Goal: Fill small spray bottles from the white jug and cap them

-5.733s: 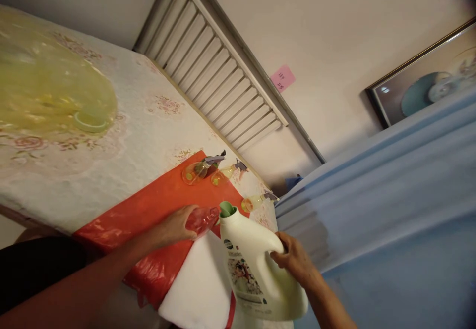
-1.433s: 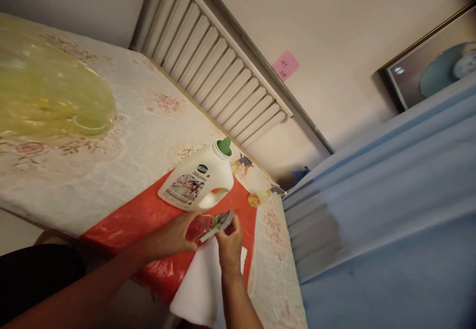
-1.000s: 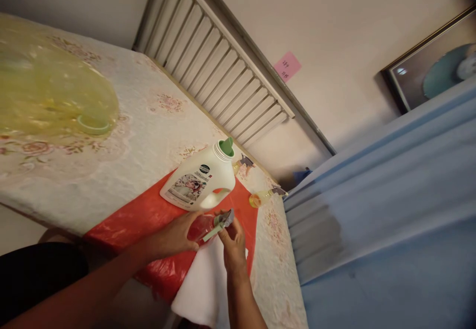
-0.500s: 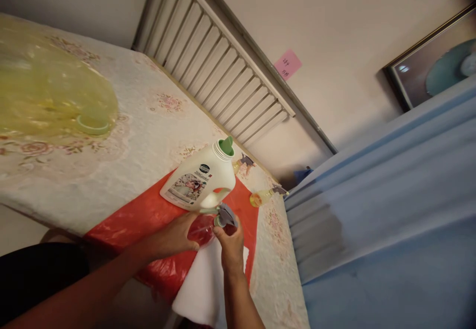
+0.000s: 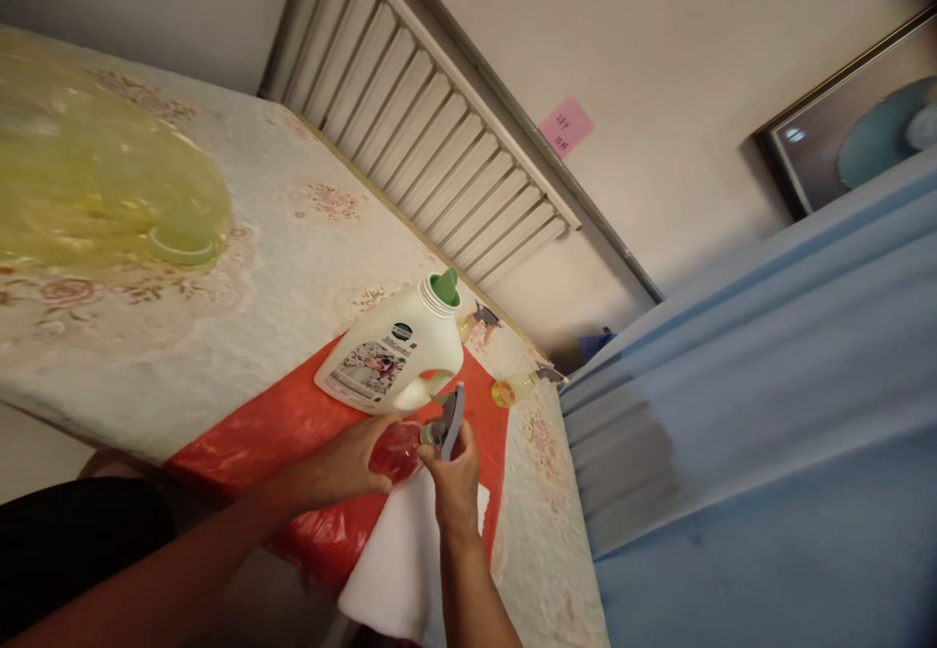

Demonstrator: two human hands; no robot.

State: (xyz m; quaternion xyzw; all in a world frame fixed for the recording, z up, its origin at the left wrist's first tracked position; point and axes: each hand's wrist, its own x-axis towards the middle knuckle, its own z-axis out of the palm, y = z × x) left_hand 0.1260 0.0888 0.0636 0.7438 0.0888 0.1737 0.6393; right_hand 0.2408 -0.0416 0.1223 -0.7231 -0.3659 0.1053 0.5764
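A clear spray bottle (image 5: 396,452) stands over the red plastic sheet (image 5: 256,433), looking reddish through its wall. My left hand (image 5: 358,461) is closed around the bottle's body. At the neck, the fingers of my right hand (image 5: 455,477) grip the grey spray head (image 5: 448,424). Just behind the spray bottle is a large white detergent jug (image 5: 399,350) with a green pouring spout (image 5: 445,287) and no cap on it. A folded white cloth (image 5: 395,560) lies below my hands, partly hidden by my right wrist.
Two more spray bottles with yellowish contents stand behind, one (image 5: 516,389) at the sheet's right edge. A yellow plastic bag (image 5: 102,170) with a green ring lies at left on the floral tablecloth (image 5: 270,248). A radiator (image 5: 431,121) and blue curtain (image 5: 732,414) border the table.
The grey spray head has turned about the bottle's neck, its nozzle swinging round under my right fingers. My left hand and the jug have stayed in place.
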